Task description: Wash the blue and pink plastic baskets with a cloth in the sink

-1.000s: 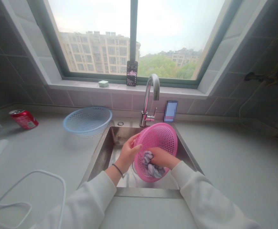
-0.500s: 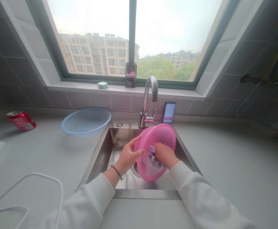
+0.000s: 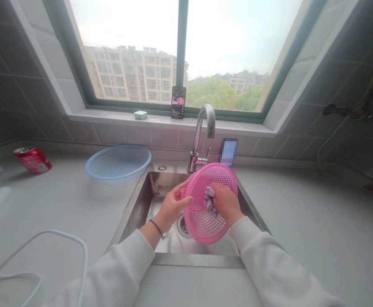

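Note:
A pink plastic colander (image 3: 202, 230) with many small holes is tilted on its side over the metal sink (image 3: 160, 187), its open mouth facing right and toward me. My left hand (image 3: 173, 204) grips its left rim, thumb over the edge and fingers behind the outside. Inside the colander, my right hand (image 3: 227, 202) is closed on a crumpled greyish-purple cloth (image 3: 209, 201), which lies against the inner wall. The fingertips of that hand are partly hidden by the cloth.
Behind the sink stands a chrome faucet (image 3: 202, 136), close above the colander. A blue basket (image 3: 119, 164) and a red can (image 3: 33, 160) sit on the left counter, with a white cable (image 3: 61, 232) nearer me. One phone (image 3: 177, 102) leans on the windowsill, another (image 3: 228, 152) by the wall.
My right hand has moved the cloth slightly up and to the right across the colander's inside. The left hand keeps its hold on the rim. The whole view has shifted a little.

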### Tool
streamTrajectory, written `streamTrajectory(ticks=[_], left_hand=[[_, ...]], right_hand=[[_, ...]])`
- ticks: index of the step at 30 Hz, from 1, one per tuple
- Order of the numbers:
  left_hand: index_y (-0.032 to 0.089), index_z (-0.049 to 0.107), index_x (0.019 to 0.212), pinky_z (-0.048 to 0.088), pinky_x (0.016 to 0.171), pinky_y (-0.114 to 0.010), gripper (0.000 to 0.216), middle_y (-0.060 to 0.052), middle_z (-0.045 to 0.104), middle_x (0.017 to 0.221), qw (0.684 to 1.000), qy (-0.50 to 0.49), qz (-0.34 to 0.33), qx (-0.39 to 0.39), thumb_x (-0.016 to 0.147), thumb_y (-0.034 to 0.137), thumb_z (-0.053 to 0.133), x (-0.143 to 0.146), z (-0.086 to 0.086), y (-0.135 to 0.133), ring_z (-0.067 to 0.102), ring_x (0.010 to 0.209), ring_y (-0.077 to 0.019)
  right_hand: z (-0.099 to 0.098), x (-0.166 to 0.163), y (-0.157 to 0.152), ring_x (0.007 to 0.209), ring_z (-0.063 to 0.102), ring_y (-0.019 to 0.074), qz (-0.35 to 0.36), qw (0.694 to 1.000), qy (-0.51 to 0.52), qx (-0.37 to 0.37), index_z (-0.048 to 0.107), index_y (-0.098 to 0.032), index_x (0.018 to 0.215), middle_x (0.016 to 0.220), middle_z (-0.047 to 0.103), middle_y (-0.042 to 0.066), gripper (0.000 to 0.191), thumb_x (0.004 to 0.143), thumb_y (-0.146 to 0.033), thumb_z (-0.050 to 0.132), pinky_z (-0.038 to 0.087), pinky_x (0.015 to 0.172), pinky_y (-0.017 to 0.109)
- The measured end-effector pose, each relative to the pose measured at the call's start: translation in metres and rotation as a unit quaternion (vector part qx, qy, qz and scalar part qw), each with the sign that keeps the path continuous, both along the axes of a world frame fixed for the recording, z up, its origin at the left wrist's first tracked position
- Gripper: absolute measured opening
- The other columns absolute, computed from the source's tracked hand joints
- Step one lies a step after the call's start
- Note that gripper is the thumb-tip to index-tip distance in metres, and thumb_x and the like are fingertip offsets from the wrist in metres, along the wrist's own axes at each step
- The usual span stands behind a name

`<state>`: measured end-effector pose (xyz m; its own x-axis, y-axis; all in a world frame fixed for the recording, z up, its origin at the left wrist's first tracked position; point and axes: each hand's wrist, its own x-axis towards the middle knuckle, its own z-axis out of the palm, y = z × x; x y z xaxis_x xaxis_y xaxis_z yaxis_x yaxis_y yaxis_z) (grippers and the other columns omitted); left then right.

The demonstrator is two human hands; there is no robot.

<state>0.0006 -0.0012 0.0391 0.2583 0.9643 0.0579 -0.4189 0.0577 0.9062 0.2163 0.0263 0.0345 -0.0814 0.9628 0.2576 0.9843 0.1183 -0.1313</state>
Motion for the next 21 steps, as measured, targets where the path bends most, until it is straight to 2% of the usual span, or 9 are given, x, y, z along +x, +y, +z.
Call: streamTrajectory(ticks=[8, 15, 18, 21], left_hand=[[0.014, 0.058, 0.141, 0.049, 0.103, -0.043, 0.089, -0.019, 0.068, 0.132, 0.999, -0.001, -0.022, 0.034, 0.062, 0.035, 0.091, 0.0, -0.003, 0.002, 0.064, 0.118, -0.0331], [0.018, 0.059, 0.141, 0.047, 0.109, -0.049, 0.081, -0.017, 0.067, 0.135, 0.997, 0.033, -0.039, 0.062, 0.067, 0.033, 0.089, 0.0, -0.004, 0.001, 0.061, 0.125, -0.0351], [0.018, 0.06, 0.14, 0.048, 0.108, -0.048, 0.079, -0.017, 0.067, 0.134, 0.996, 0.03, -0.05, 0.066, 0.067, 0.032, 0.089, 0.001, -0.004, 0.0, 0.061, 0.125, -0.0352], [0.018, 0.062, 0.138, 0.048, 0.107, -0.048, 0.079, -0.016, 0.067, 0.134, 0.996, 0.043, -0.044, 0.07, 0.065, 0.03, 0.089, 0.003, -0.004, -0.002, 0.062, 0.124, -0.0359]], right_hand=[[-0.003, 0.011, 0.005, 0.116, 0.062, 0.0279, 0.034, 0.993, 0.048, 0.106, 0.066, -0.015, 0.118, 0.122, 0.071, 0.013, 0.039, 0.085, -0.004, 0.048, 0.047, 0.102, 0.038], [-0.002, 0.012, 0.003, 0.123, 0.058, 0.0315, 0.07, 0.977, 0.092, 0.181, 0.065, -0.015, 0.114, 0.125, 0.068, 0.017, 0.033, 0.086, -0.009, 0.049, 0.042, 0.111, 0.044], [-0.001, 0.011, 0.001, 0.123, 0.058, 0.0321, 0.069, 0.971, 0.12, 0.198, 0.064, -0.018, 0.112, 0.125, 0.068, 0.016, 0.031, 0.085, -0.01, 0.05, 0.041, 0.112, 0.048], [0.0, 0.007, -0.003, 0.12, 0.059, 0.0318, 0.097, 0.954, 0.166, 0.228, 0.062, -0.019, 0.109, 0.12, 0.068, 0.015, 0.028, 0.085, -0.012, 0.049, 0.043, 0.109, 0.049]])
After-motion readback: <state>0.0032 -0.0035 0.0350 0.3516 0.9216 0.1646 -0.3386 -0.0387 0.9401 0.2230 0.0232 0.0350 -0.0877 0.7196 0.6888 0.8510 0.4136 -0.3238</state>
